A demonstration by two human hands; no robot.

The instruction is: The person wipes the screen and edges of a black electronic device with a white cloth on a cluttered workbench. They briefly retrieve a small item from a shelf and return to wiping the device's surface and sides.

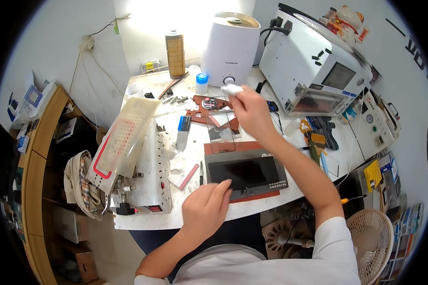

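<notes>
My right hand (251,112) is raised over the back of the white worktable, pinching a crumpled white wipe (232,89) in front of the humidifier. My left hand (207,205) hovers at or rests on the lower left of a black phone display panel (249,171); its fingers are curled, and whether they grip anything is hidden. The panel lies flat on a dark grey mat (239,194), which sits on a reddish-brown pad (232,146). Just behind it lies a clear glass plate with a thin dark frame (223,146), partly over a brown fixture board (198,115).
At left stands a screen-separating machine (153,192) with a raised perforated plate (125,135). A spray can (175,55), blue-capped bottle (202,83) and white humidifier (232,46) stand behind. A boxy white machine (299,67) occupies the right. A fan (371,242) is below right.
</notes>
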